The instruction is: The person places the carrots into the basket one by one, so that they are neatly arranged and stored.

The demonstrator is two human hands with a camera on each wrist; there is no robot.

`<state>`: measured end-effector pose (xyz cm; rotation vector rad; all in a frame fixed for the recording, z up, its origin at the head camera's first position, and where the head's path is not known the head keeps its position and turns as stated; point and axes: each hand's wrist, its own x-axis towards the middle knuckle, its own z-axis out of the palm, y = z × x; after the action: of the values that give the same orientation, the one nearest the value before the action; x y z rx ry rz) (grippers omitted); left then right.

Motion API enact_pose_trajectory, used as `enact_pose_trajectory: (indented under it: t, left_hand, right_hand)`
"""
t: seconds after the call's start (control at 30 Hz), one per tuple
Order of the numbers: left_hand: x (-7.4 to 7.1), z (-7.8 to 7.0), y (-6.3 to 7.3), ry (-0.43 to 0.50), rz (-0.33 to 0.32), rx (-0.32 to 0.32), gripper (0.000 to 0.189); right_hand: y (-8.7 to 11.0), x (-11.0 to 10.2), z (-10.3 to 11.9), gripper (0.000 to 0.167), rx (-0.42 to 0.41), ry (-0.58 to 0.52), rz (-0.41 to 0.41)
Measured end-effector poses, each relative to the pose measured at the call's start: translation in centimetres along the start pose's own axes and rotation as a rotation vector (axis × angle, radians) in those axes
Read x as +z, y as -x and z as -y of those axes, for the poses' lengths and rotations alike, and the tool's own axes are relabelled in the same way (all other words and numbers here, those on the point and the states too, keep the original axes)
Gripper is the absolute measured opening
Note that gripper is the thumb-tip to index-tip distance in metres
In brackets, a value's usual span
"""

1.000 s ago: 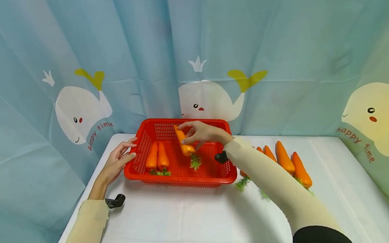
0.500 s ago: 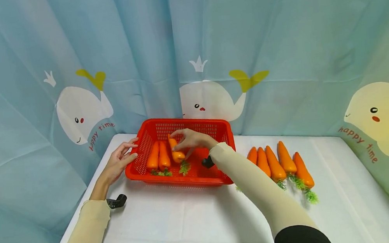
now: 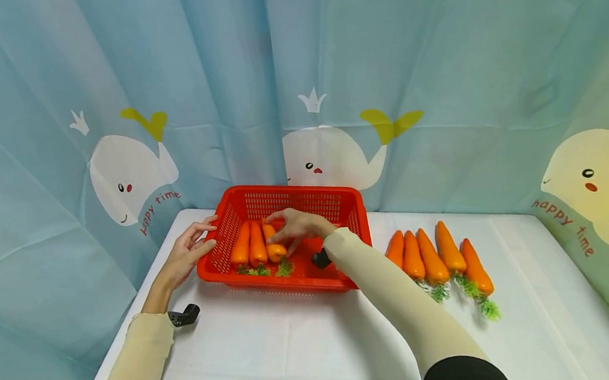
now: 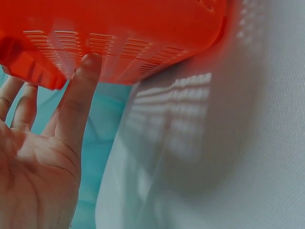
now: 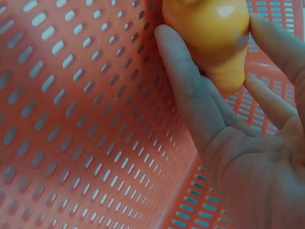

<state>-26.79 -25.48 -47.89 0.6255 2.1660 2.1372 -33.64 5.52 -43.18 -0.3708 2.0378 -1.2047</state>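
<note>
Inside the basket (image 3: pixel 291 285), at three o'clock from the paired carrots (image 3: pixel 257 249), the glossy carrot (image 3: pixel 276 253) pinched in the right hand's (image 3: pixel 295 224) fingers looks light, stiff and slightly slippery, best gripped round its thick body, while the left hand's (image 3: pixel 186 253) fingers sit apart at the nine o'clock rim.

head: above, forward-down | wrists: close-up | shared: red basket (image 3: pixel 286 283)

Here's the red slotted basket (image 3: pixel 302 284), upright, two glossy orange carrots (image 3: pixel 257 246) side by side at its left, leafy ends near! Just right of them, a third carrot (image 3: pixel 275 252), pinched by the right hand (image 3: pixel 298 224), tip far; five loose carrots (image 3: pixel 432 260) lie right of the basket, tips far!
</note>
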Motion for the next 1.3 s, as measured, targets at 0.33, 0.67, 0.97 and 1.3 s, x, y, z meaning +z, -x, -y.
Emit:
enact_pose_trajectory:
  t: [0.33,0.67,0.97,1.3]
  left_hand:
    - [0.1,-0.1,0.0,-0.011,-0.008,-0.01,0.031]
    - [0.1,0.0,0.1,-0.007,-0.006,-0.014,0.031]
    - [0.3,-0.1,0.0,-0.014,-0.01,-0.022,0.032]
    - [0.2,0.0,0.1,-0.008,-0.017,-0.028,0.031]
  right_hand:
    - [-0.4,0.1,-0.4,0.069,0.004,-0.009,0.018]
    - [-0.3,0.4,-0.6,0.068,0.006,-0.015,0.009]
    - [-0.2,0.3,-0.6,0.068,-0.008,0.016,0.0]
    - [0.6,0.3,0.3,0.068,-0.049,0.228,0.006]
